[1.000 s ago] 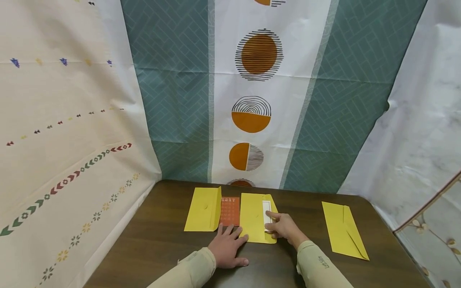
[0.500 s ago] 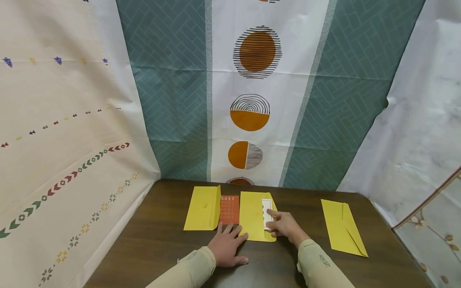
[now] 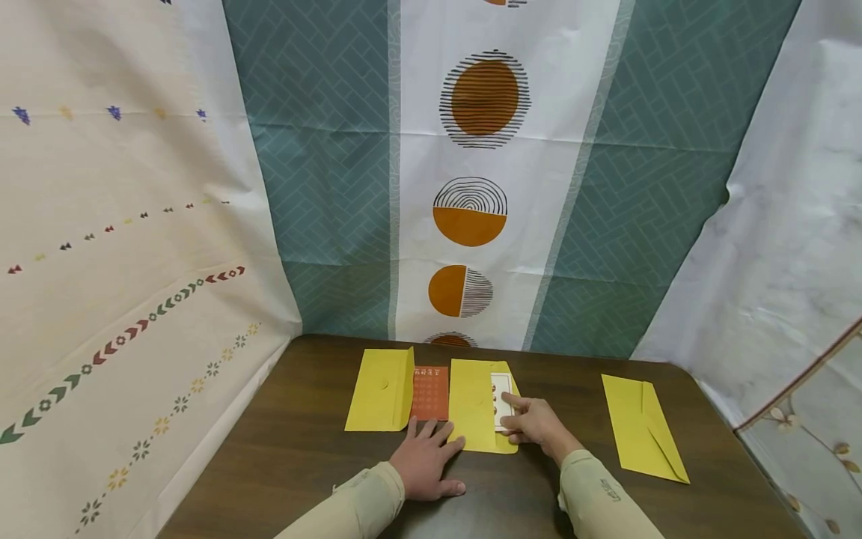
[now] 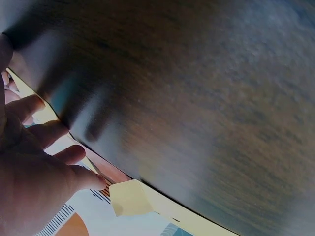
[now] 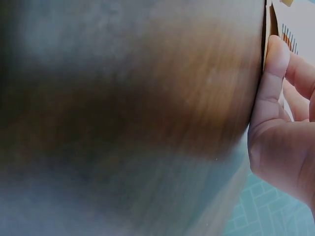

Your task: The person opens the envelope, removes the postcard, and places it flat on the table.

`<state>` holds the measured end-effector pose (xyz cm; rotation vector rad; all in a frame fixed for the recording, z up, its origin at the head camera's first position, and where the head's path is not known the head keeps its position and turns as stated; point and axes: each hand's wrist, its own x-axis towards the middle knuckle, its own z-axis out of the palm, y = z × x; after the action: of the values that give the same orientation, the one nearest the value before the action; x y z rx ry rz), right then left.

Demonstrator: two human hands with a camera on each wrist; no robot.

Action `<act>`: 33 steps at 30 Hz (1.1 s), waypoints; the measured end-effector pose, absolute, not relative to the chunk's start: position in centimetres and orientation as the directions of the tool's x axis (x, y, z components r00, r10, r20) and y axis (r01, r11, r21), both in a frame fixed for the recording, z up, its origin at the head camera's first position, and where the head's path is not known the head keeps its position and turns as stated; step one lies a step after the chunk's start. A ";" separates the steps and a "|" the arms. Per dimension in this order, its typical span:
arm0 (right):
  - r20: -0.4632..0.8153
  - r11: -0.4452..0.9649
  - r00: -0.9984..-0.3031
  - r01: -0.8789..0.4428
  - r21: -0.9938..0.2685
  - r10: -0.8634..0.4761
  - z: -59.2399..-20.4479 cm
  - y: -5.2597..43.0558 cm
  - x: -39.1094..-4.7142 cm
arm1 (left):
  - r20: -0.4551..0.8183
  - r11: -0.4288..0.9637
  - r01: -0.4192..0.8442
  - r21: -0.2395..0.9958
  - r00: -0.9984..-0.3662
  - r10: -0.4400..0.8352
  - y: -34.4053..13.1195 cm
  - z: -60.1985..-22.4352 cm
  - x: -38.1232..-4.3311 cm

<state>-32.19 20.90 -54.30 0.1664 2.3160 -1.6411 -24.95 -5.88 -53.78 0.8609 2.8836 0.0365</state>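
A yellow envelope (image 3: 470,404) lies in the middle of the table with its flap unfolded to the right. From its opening sticks a white card (image 3: 499,385) with a dark border line and small reddish marks; the rest is hidden inside the envelope. My right hand (image 3: 536,427) pinches the card's right edge between thumb and fingers, over the flap. My left hand (image 3: 426,466) lies palm down with fingers spread, a fingertip on the envelope's lower left corner and others beside the red card (image 3: 429,392). In the left wrist view, the left hand's (image 4: 39,172) fingers reach to the paper edges.
Left of the red card lies another yellow envelope (image 3: 377,391), its flap raised along the right side. A third yellow envelope (image 3: 643,427) lies at the right of the dark wooden table (image 3: 269,457). Patterned cloths (image 3: 337,187) hang behind and beside the table.
The white card has slid right, out of the envelope's opening, so more of its face and marks shows. My right hand has shifted slightly right with it; the left hand stays put.
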 end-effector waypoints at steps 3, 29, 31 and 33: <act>-0.303 0.332 -0.950 0.262 -0.906 -0.076 -54.3 21.0 -32.2 | -0.119 0.835 0.547 0.063 -0.826 0.550 -5.9 -53.6 -24.9; -0.319 0.271 -0.942 0.282 -0.920 -0.101 -54.4 21.3 -32.4 | -0.117 0.840 0.539 0.069 -0.832 0.543 -5.9 -53.9 -25.2; -0.320 0.275 -0.942 0.283 -0.919 -0.101 -54.5 21.4 -32.4 | -0.118 0.840 0.539 0.070 -0.831 0.543 -5.9 -53.8 -25.1; -0.321 0.281 -0.942 0.283 -0.917 -0.101 -54.5 21.4 -32.4 | -0.116 0.838 0.541 0.070 -0.830 0.546 -5.9 -53.7 -25.0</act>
<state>-32.45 21.43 -54.50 0.1654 2.2384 -1.7048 -24.99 -5.93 -53.70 0.8571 2.8850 0.0508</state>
